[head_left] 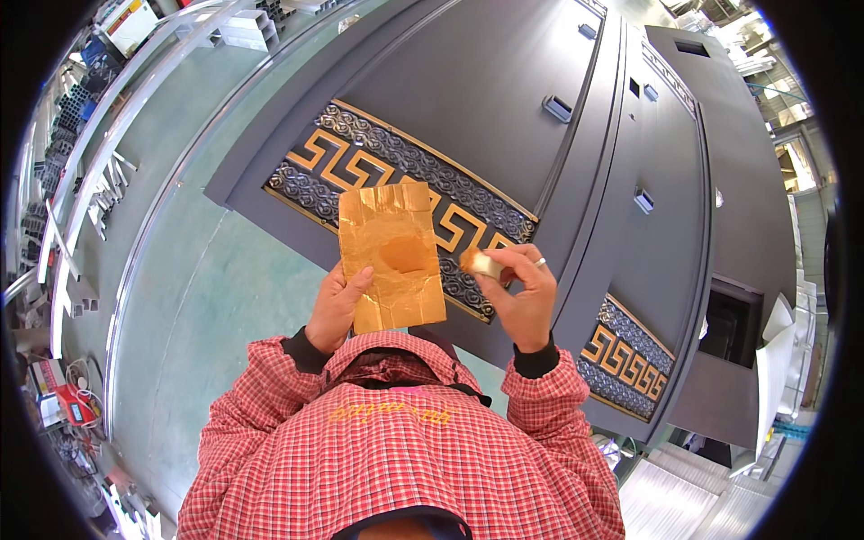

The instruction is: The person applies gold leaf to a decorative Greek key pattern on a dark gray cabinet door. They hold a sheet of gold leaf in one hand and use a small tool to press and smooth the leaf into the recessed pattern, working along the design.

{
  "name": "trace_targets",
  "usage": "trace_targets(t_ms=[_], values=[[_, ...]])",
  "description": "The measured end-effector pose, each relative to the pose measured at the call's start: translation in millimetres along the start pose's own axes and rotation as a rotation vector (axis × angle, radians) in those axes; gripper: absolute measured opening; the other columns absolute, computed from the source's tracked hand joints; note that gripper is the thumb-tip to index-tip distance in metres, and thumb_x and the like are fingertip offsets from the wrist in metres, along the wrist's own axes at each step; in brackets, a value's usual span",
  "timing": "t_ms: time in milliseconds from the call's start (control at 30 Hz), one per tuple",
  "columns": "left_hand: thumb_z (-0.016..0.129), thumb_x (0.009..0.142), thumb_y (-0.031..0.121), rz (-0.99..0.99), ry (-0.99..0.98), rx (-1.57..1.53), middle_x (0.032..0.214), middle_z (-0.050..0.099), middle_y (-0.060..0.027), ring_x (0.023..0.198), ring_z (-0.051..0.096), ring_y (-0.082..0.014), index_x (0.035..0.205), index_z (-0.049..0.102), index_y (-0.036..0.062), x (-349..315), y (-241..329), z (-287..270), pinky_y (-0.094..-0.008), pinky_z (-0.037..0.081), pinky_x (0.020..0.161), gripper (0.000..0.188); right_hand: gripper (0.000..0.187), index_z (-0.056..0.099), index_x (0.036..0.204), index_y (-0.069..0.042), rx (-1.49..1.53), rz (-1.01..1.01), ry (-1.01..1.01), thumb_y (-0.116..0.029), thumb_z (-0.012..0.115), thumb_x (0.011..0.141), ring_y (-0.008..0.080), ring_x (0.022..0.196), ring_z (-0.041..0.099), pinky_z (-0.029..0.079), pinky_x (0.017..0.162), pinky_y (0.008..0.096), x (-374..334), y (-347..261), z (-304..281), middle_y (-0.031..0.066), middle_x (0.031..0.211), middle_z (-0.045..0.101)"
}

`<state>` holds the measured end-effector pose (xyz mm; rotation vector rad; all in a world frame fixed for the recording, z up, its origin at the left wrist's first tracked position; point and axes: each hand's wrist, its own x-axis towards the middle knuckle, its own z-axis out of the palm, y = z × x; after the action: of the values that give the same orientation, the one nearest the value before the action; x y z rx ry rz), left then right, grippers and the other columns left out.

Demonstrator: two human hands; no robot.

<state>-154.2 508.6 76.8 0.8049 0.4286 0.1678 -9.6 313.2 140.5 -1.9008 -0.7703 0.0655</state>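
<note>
My left hand (335, 310) grips the lower left edge of a flat, gold-coloured piece of card (393, 297), its thumb lying on the face. A wet-looking orange-brown patch (405, 256) marks the middle of the card. Just right of it, my right hand (529, 301) pinches a small cream sponge (487, 265) between thumb and fingers; the sponge's left end is stained orange-brown. The sponge and card are apart. Beyond both hands lies a large dark grey door panel (441, 90), with a gold key-pattern band (364, 168) bordered by embossed dark trim, partly hidden by the card.
To the right, a second grey panel (666, 189) carries a similar gold-patterned band (625, 360). Small boxy fittings (556, 109) stick up from the panels. Metal profiles (108, 193) lie on the green floor (180, 297) at left, and a red device (77, 405) stands lower left.
</note>
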Motion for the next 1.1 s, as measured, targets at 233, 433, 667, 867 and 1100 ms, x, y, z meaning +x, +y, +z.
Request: trace_targets(t_ms=[233,433,667,867,1100], values=[[0.047,0.097,0.012,-0.053,-0.011,0.037,0.12,0.058,-0.0084,0.103,0.059,-0.0163,0.127,0.044,0.0007,11,-11,14,-0.0312,0.05,0.088,0.032,0.022,0.067,0.087,-0.009,-0.204,-0.151,-0.056,-0.002,0.072,0.066,0.0204,0.069,0.061,0.05,0.058,0.0294,5,2,13,0.0047,0.082,0.059],[0.048,0.096,0.011,0.004,0.063,0.033,0.12,0.058,-0.0092,0.104,0.06,-0.0187,0.126,0.045,0.0011,20,-6,-1,-0.0323,0.05,0.088,0.031,0.022,0.067,0.09,-0.007,-0.281,0.045,0.184,0.001,0.07,0.07,0.017,0.068,0.06,0.05,0.059,0.0274,25,40,-45,0.0063,0.083,0.059],[0.048,0.097,0.014,0.082,0.178,0.054,0.119,0.059,-0.0092,0.104,0.061,-0.0195,0.125,0.046,0.0021,29,16,-27,-0.0321,0.051,0.088,0.031,0.023,0.065,0.094,-0.006,-0.32,0.212,0.156,-0.002,0.071,0.072,0.0163,0.07,0.06,0.05,0.064,0.0266,13,139,-58,0.0047,0.088,0.06],[0.047,0.097,0.017,0.164,0.306,0.066,0.12,0.058,-0.0099,0.104,0.061,-0.0195,0.126,0.046,0.0022,24,41,-52,-0.0319,0.052,0.087,0.032,0.022,0.065,0.093,-0.008,-0.337,0.194,0.074,-0.003,0.07,0.072,0.0193,0.075,0.061,0.051,0.067,0.029,14,185,-46,0.0041,0.091,0.06],[0.046,0.098,0.019,0.251,0.411,0.089,0.123,0.056,-0.0101,0.107,0.059,-0.0206,0.128,0.044,0.0018,9,57,-74,-0.0337,0.05,0.09,0.035,0.022,0.065,0.093,-0.007,-0.334,0.251,0.002,-0.003,0.07,0.072,0.0202,0.075,0.061,0.052,0.068,0.0289,17,193,-41,0.0046,0.091,0.059]])
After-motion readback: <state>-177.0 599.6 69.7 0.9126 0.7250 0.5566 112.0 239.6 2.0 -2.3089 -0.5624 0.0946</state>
